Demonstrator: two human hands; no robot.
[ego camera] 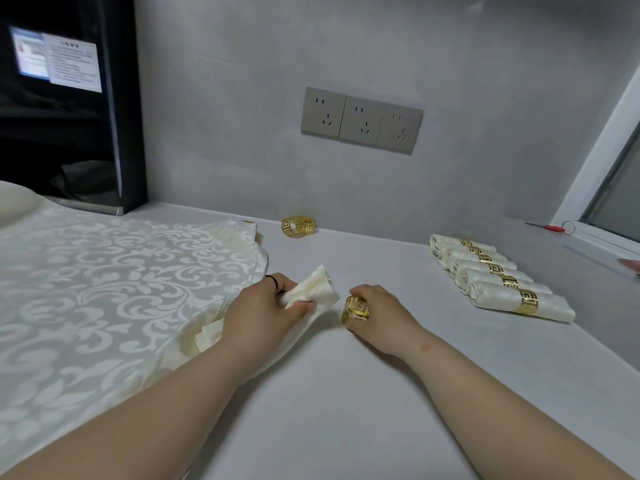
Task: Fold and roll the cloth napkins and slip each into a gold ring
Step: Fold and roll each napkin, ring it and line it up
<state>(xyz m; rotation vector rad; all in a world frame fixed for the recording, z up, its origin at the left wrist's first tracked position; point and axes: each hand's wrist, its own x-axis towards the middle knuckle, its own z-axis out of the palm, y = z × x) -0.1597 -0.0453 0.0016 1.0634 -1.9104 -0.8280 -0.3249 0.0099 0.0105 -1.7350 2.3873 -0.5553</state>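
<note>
My left hand grips a rolled cream napkin near its end, and that end points toward the right hand. My right hand pinches a gold ring just right of the napkin's tip, a small gap between them. Other gold rings lie by the wall. Several rolled napkins in gold rings lie in a row at the right. A stack of flat patterned napkins covers the left of the counter.
The grey counter runs to a wall with three sockets. A black appliance stands at the back left. A red-handled tool lies on the window sill at the far right.
</note>
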